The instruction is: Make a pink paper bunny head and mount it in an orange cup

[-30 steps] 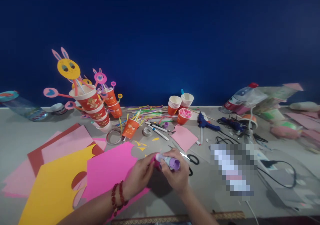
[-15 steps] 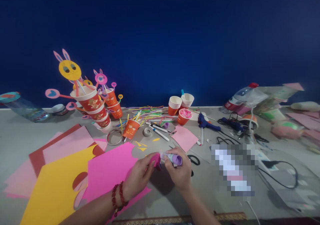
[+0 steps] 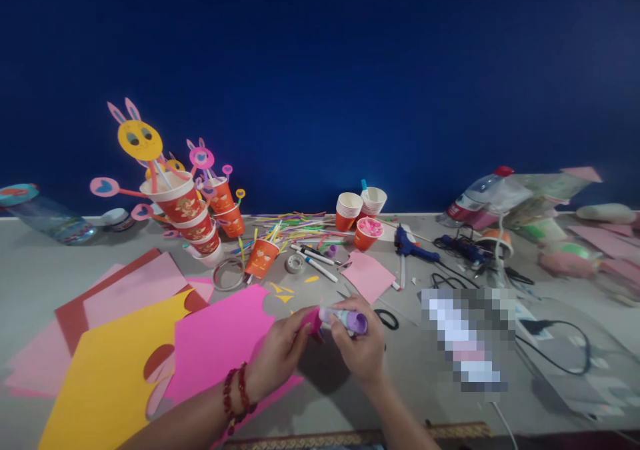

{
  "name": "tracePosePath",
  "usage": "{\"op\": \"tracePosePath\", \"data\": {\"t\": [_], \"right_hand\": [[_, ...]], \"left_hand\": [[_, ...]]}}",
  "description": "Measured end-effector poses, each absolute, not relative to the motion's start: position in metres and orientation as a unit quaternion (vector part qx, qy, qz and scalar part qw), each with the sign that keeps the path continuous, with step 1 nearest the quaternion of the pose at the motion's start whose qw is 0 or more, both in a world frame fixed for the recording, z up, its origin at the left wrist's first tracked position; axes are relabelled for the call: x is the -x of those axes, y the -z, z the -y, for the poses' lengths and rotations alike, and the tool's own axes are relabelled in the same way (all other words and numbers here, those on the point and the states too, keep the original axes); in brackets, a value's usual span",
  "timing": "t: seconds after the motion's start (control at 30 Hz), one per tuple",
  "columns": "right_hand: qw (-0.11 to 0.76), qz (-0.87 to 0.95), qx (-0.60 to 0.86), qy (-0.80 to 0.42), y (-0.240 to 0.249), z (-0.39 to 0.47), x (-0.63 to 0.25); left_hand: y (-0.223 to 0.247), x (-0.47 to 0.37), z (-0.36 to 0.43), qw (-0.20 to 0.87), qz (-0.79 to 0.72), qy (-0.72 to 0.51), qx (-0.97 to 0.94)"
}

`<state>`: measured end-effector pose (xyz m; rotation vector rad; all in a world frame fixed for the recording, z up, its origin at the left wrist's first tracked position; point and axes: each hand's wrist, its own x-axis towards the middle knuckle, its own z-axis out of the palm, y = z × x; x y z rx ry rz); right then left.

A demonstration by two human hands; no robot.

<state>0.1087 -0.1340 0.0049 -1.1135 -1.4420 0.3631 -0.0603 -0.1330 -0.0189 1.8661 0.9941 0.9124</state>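
At the lower middle, my left hand (image 3: 285,345) pinches a small deep-pink paper piece (image 3: 313,323). Closed round a glue stick (image 3: 345,319) with a purple end is my right hand (image 3: 363,350); the stick's other end meets the pink piece. Under my left forearm and beside it lies a bright pink sheet (image 3: 220,337) with curved cut-outs. Black-handled scissors (image 3: 387,319) lie just beyond my right hand, partly covered by it. Small yellow scraps (image 3: 284,298) are scattered past my left hand.
Stacked red cups (image 3: 183,203) with a yellow bunny figure stand back left. A yellow sheet (image 3: 100,363) lies left. Behind are an orange cup (image 3: 262,258), pens (image 3: 320,268), a pink square (image 3: 369,275) and a blue glue gun (image 3: 415,247). Cables and a bottle (image 3: 473,200) are at right.
The glue stick has shifted very slightly to the right and tilted a little in my right hand. My left hand has hardly moved, still pinching the pink piece.
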Motion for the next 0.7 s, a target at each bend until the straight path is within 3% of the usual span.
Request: {"op": "tracePosePath", "data": {"t": [0.7], "right_hand": [[0.599,0.621,0.479,-0.162,-0.0063,0.1360,-0.1045]], "left_hand": [[0.0258,0.0598,0.1346,0.403,-0.396,-0.371,-0.737]]}}
